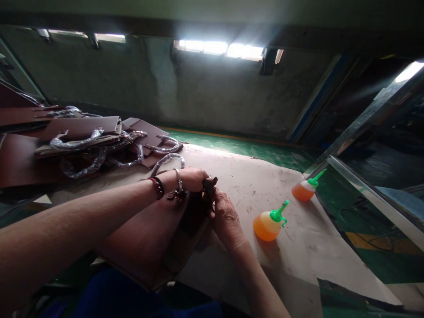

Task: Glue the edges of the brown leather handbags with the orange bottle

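Observation:
A brown leather handbag [142, 238] lies on its side at the near edge of the table, its plastic-wrapped handle [168, 160] pointing away from me. My left hand [194, 177] reaches across the bag and is closed on a dark leather strap end [209, 185] at the bag's far corner. From the right, my right hand [227, 216] pinches the same strap end, thumb and fingers bent around it. Small metal fittings [177, 195] hang beside my left wrist. The fingertips of both hands are partly hidden by the strap and by each other.
Brown handbags with plastic-wrapped handles [77, 141] are heaped at the left. Two squeeze bottles of orange liquid with green spouts, one nearer [266, 226] and one farther [303, 191], stand to the right on the paper-covered table [238, 172]. A metal frame [374, 194] borders the table's right side.

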Motion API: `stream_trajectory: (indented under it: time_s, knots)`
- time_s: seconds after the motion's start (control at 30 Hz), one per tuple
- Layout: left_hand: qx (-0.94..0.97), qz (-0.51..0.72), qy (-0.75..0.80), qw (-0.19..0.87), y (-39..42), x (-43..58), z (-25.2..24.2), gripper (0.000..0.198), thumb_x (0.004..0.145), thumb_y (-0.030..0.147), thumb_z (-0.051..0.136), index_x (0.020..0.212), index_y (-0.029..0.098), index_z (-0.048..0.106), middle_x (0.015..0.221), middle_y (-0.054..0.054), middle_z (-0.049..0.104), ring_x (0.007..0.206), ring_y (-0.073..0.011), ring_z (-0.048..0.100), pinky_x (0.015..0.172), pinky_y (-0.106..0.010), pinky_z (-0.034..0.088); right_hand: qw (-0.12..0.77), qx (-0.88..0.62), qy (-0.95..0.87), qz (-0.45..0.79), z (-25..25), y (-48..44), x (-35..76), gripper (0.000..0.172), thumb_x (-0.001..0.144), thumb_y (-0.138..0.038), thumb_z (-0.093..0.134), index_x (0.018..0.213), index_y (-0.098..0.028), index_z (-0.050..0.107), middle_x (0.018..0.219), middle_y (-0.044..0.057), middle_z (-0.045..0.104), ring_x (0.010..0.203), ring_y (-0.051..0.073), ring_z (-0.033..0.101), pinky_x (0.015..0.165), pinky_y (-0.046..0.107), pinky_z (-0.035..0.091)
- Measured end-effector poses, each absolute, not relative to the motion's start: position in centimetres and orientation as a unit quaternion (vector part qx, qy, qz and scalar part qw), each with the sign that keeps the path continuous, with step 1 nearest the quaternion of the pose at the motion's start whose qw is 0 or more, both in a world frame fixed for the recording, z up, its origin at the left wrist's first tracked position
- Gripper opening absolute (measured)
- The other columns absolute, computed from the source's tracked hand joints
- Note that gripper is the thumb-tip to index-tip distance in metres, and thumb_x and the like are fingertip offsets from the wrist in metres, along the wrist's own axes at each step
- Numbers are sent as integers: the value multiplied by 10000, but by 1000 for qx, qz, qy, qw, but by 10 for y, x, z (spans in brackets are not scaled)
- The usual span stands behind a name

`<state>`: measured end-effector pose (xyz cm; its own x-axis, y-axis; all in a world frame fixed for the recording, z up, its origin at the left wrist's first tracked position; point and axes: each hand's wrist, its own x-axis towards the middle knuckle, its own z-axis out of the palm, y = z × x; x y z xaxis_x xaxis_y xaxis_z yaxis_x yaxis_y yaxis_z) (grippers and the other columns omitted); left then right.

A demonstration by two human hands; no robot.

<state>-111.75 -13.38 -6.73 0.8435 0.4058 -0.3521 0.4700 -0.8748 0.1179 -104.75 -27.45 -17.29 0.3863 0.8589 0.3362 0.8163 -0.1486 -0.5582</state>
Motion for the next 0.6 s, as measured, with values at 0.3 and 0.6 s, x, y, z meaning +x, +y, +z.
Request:
stream_trajectory:
  time_s: [0.3,0.6]
  knots:
    - [951,-168,229,122,-141,-1123,-59,261,696,169,538,909,195,687,859,-47,692,798,-199,608,685,-258,435,321,-770,-549,39,-162,-268,-1046,444,796,-170,605,1224,-140,492,1059,97,605,933,225,582,786,327,494]
    - [948,-159,234,146,-139,-1124,-59,296,711,151,526,954,176,694,864,-67,695,782,-201,608,687,-271,456,233,-741,-629,24,-149,-306,-1065,146,814,-178,615,955,-172,653,988,104,640,942,256,563,780,344,473]
